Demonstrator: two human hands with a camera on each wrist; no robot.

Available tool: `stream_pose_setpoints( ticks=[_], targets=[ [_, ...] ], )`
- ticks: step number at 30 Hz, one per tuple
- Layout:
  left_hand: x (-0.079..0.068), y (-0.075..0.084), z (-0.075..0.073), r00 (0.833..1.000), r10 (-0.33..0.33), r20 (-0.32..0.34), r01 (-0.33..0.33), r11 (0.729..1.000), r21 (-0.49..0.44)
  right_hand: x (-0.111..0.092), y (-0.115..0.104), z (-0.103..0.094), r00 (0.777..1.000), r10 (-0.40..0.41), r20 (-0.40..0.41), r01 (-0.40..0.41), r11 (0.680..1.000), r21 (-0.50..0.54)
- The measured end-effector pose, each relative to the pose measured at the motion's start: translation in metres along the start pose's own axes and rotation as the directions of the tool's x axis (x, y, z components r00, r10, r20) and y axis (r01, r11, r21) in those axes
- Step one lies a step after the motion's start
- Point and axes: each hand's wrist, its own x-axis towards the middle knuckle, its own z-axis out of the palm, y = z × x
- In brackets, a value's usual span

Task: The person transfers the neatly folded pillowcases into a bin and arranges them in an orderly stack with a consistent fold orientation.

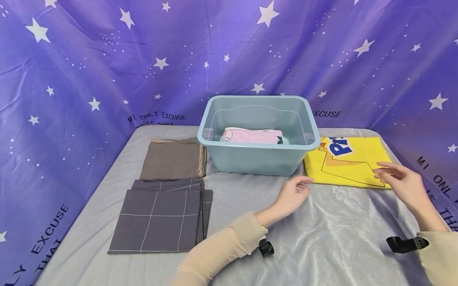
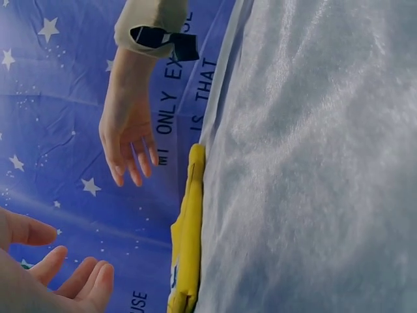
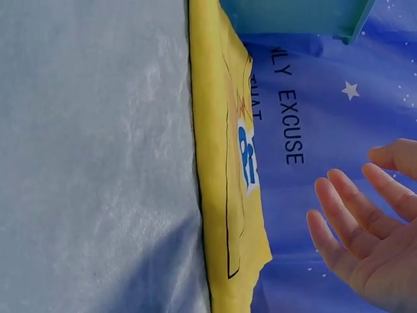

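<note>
A folded yellow cloth [image 1: 352, 169] with blue lettering lies flat at the right of the table, beside a blue-grey plastic bin [image 1: 255, 159]. My left hand [image 1: 291, 196] hovers near the cloth's front left corner, fingers loosely bent with nothing between them. Over the cloth's right edge is my right hand [image 1: 404, 182], its fingers relaxed and holding nothing. In the right wrist view the right hand [image 3: 371, 235] shows spread fingers, apart from the yellow cloth [image 3: 218, 163]. Inside the bin sits a folded pink cloth [image 1: 252, 136].
Left of the bin lies a folded brown cloth [image 1: 171, 159]. In front of it is a folded dark grey checked cloth [image 1: 157, 218]. A grey velvety cover [image 1: 322, 246] spreads over the table. Purple star-printed curtains [image 1: 229, 31] hang behind and at both sides.
</note>
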Motion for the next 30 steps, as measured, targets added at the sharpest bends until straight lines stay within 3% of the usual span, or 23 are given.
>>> stream_pose_setpoints(
  ticks=[5, 11, 12, 14, 21, 25, 30],
  targets=[
    [0.004, -0.001, 0.008, 0.999, -0.054, 0.003, 0.054, 0.999, -0.001, 0.006, 0.006, -0.003, 1.0, 0.024, 0.016, -0.024, 1.0, -0.012],
    [0.01, -0.002, 0.015, 0.998, -0.063, 0.013, 0.063, 0.998, -0.002, 0.012, 0.014, -0.007, 0.999, 0.041, 0.028, -0.041, 0.999, 0.008],
    [0.01, -0.002, 0.016, 0.998, -0.064, 0.013, 0.064, 0.998, -0.002, 0.018, 0.03, -0.007, 0.999, 0.037, 0.024, -0.037, 0.999, 0.005],
    [0.012, -0.003, 0.018, 0.997, -0.076, 0.014, 0.076, 0.997, 0.006, 0.022, 0.039, -0.008, 0.999, 0.041, 0.026, -0.041, 0.999, 0.001],
    [0.017, -0.005, 0.022, 0.99, -0.141, -0.003, 0.141, 0.989, 0.05, 0.054, 0.12, -0.012, 0.999, 0.047, -0.015, -0.046, 0.998, 0.037],
    [0.023, -0.008, 0.024, 0.989, -0.143, -0.029, 0.146, 0.985, 0.095, 0.064, 0.141, -0.014, 0.996, 0.081, -0.038, -0.08, 0.996, 0.026],
    [0.033, -0.016, 0.028, 0.991, -0.129, -0.043, 0.134, 0.982, 0.135, 0.069, 0.146, -0.015, 0.989, 0.134, -0.063, -0.137, 0.989, -0.05]
  ],
)
